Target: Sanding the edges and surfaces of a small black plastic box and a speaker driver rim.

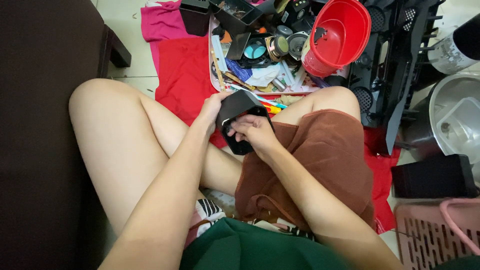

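While a person sits cross-legged, the left hand (212, 107) and right hand (255, 131) both grip a black casing (239, 106), seemingly stiff, light plastic, best held by its edges.

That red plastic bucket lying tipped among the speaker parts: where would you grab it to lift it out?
Probably by the rim of the red bucket, on its upper right edge. It lies tilted with its open mouth facing the camera, so that rim stands free, while its lower side is bedded among speaker parts. Coming from above right, fingers inside and thumb outside, avoids the clutter.
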